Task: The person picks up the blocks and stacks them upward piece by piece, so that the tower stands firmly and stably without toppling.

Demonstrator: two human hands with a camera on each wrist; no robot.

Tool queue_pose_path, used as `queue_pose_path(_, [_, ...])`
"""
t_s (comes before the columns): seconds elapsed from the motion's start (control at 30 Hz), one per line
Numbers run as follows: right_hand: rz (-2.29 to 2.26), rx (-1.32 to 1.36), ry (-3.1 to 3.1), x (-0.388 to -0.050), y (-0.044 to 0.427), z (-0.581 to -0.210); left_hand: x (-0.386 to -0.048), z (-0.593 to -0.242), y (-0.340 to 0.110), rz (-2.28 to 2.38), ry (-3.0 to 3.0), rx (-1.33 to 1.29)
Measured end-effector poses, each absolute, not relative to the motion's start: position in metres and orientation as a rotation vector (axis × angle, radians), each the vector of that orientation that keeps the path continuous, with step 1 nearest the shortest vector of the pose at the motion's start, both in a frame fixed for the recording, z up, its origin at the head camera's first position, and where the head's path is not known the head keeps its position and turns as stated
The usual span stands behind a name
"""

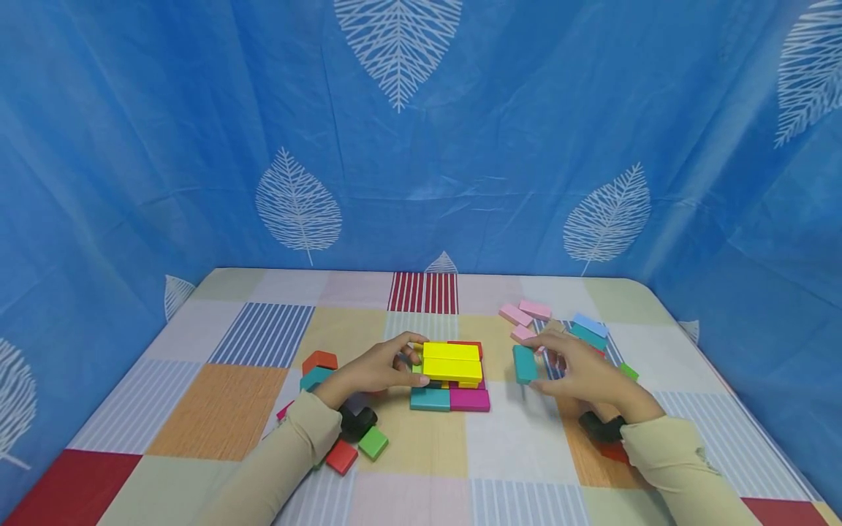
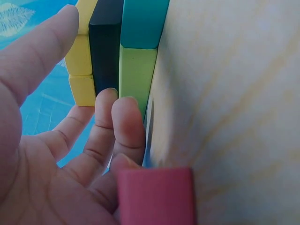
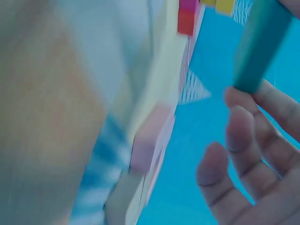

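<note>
A low stack of coloured rectangular blocks stands mid-table, with two yellow blocks [image 1: 452, 359] side by side on top. Teal [image 1: 430, 399] and magenta [image 1: 470, 399] blocks show along its near edge. My left hand [image 1: 381, 367] holds the yellow blocks at their left end, thumb on the near side and index finger on the far side. In the left wrist view, other fingertips lie by a black block [image 2: 105, 51] and a light green block [image 2: 136, 75] below. Right of the stack, my right hand [image 1: 579, 365] pinches a teal block [image 1: 525, 364] between thumb and fingers, above the cloth.
Pink blocks [image 1: 516, 315] lie beyond my right hand, with a light blue block [image 1: 590, 324] and a green block [image 1: 628, 371] farther right. Around my left forearm are orange [image 1: 320, 361], red [image 1: 342, 456] and green [image 1: 373, 443] blocks. A blue curtain [image 1: 421, 146] hangs behind the table.
</note>
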State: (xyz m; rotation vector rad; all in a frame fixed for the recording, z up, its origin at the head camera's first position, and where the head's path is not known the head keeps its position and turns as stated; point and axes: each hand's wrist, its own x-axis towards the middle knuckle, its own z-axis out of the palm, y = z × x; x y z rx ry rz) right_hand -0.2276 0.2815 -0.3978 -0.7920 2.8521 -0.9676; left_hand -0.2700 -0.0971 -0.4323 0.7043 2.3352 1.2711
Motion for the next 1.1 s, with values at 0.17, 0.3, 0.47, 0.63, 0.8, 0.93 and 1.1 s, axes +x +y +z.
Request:
queue_pose_path(0.17, [-1.107,-0.867,2.867,-0.234,0.252,-0.402,-0.269,-0.433,-0.098,1.274,2.333,0.700])
queue_pose_path(0.3, [-1.201,-0.869,2.843,-0.239,0.230,-0.408,-0.269,-0.434,-0.098,1.277,2.331,0.710])
queue_pose_path(0.47, [-1.259,-0.849,2.831,-0.244,0.208,-0.414,-0.269,-0.435,-0.097,1.278,2.325,0.717])
queue_pose_path(0.63, [-1.203,-0.753,2.829,-0.248,0.192,-0.414,-0.270,-0.436,-0.097,1.282,2.314,0.701])
queue_pose_path(0.8, [-1.159,-0.730,2.806,-0.251,0.181,-0.413,-0.269,-0.436,-0.097,1.294,2.296,0.702])
queue_pose_path(0.93, [-1.157,-0.764,2.781,-0.253,0.174,-0.415,-0.269,-0.436,-0.097,1.294,2.300,0.701])
queue_pose_path(1.1, [-1.152,-0.807,2.747,-0.255,0.169,-0.417,-0.268,-0.436,-0.097,1.287,2.308,0.701])
